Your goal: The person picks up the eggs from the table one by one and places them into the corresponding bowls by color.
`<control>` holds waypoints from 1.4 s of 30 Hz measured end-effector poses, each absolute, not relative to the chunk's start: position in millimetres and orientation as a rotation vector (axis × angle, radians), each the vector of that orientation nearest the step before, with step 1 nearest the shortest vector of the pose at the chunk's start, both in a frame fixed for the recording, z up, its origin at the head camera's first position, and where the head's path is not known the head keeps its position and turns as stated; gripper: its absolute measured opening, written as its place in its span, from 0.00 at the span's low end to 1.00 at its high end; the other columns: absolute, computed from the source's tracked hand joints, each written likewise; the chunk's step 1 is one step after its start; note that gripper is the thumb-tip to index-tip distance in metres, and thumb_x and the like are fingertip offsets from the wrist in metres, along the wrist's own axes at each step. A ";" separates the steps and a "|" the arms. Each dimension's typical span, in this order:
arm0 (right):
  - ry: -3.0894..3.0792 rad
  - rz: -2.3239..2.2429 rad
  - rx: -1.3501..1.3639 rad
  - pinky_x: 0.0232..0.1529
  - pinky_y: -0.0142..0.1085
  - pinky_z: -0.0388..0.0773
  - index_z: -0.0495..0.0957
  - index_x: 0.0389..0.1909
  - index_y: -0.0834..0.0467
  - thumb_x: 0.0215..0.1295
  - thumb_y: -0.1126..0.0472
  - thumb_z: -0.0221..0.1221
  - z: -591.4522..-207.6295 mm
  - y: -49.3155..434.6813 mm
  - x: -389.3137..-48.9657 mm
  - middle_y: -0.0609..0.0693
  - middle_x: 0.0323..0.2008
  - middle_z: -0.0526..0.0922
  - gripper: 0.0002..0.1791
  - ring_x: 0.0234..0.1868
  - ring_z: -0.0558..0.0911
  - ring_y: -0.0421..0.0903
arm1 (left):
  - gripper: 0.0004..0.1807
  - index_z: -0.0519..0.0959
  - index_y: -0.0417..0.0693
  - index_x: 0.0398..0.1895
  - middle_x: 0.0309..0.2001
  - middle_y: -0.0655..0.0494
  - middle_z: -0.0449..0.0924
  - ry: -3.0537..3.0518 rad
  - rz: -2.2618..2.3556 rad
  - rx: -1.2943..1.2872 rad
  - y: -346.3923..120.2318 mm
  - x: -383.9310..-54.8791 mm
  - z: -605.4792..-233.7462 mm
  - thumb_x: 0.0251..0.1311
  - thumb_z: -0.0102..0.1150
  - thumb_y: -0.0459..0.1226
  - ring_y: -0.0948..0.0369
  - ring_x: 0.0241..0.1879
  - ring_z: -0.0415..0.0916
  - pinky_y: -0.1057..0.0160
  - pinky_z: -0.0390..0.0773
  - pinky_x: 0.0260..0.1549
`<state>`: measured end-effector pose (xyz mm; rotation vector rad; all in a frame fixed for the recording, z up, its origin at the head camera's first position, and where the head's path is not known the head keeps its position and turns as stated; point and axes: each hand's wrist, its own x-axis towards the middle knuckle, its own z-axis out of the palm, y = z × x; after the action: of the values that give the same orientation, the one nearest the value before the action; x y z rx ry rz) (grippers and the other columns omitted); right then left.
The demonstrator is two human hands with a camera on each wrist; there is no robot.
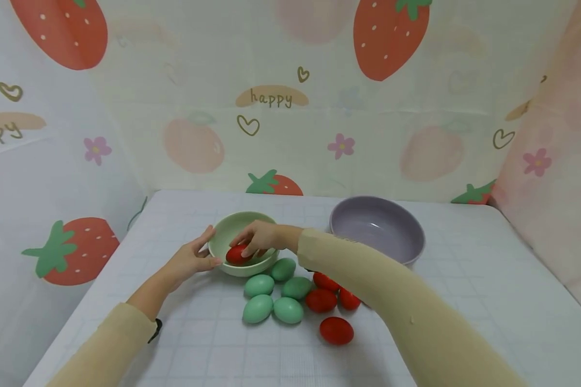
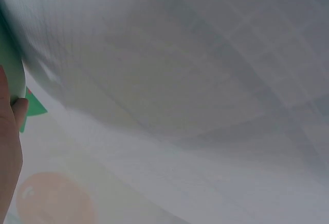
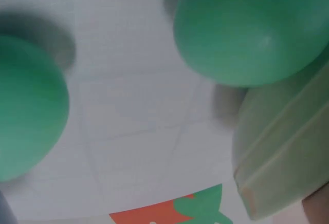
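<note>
My right hand [image 1: 263,236] reaches into a light green bowl [image 1: 244,270] and pinches a red egg [image 1: 236,255] low inside it. My left hand [image 1: 193,258] holds the bowl's left side, thumb at the front and fingers farther back by the rim. Only part of that hand [image 2: 9,147] shows against the bowl [image 2: 13,72] in the left wrist view. Several green eggs [image 1: 288,310] lie on the table in front of the bowl. Several red eggs [image 1: 336,330] lie to their right, some partly hidden by the right sleeve. Beside the bowl, the right wrist view has a green egg [image 3: 252,29] close up.
A wide purple bowl [image 1: 377,231] stands at the back right, its front edge partly behind the right forearm. The table [image 1: 193,344] has a white gridded cover. Printed cloth [image 1: 281,145] hangs behind and on both sides.
</note>
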<state>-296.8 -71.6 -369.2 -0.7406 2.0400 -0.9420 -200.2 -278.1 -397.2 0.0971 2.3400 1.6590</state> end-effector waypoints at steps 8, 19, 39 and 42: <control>2.118 -0.815 -0.734 0.37 0.39 0.77 0.82 0.56 0.51 0.62 0.68 0.63 -370.7 -76.5 -293.9 0.50 0.55 0.81 0.21 0.45 0.75 0.40 | 0.48 0.38 0.44 0.77 0.77 0.48 0.26 2.335 1.660 0.091 -279.8 -200.1 -398.5 0.64 0.61 0.34 0.40 0.73 0.41 0.47 0.64 0.62; 2.068 -0.825 -0.715 0.43 0.38 0.78 0.78 0.60 0.56 0.63 0.75 0.58 -365.8 -72.6 -293.9 0.56 0.59 0.77 0.24 0.56 0.77 0.45 | 0.50 0.38 0.44 0.77 0.77 0.47 0.25 2.336 1.658 0.115 -279.3 -199.8 -400.9 0.63 0.63 0.38 0.38 0.72 0.40 0.50 0.67 0.62; 2.027 -1.034 -0.680 0.58 0.42 0.75 0.75 0.63 0.58 0.65 0.73 0.57 -348.0 -39.3 -290.0 0.59 0.63 0.74 0.25 0.64 0.72 0.50 | 0.49 0.38 0.44 0.77 0.77 0.48 0.25 2.342 1.643 0.088 -274.5 -201.3 -398.1 0.64 0.61 0.33 0.37 0.72 0.42 0.49 0.67 0.61; 1.978 -1.132 -0.694 0.58 0.40 0.75 0.72 0.65 0.61 0.64 0.73 0.57 -345.1 -27.2 -289.2 0.60 0.64 0.72 0.27 0.66 0.71 0.52 | 0.49 0.39 0.43 0.77 0.77 0.47 0.26 2.346 1.650 0.090 -274.9 -201.1 -397.8 0.63 0.61 0.33 0.36 0.72 0.43 0.52 0.69 0.59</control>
<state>-289.2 -27.2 -345.1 -0.6945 1.9784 -1.1319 -201.1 -274.9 -397.8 0.0900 2.3458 1.6501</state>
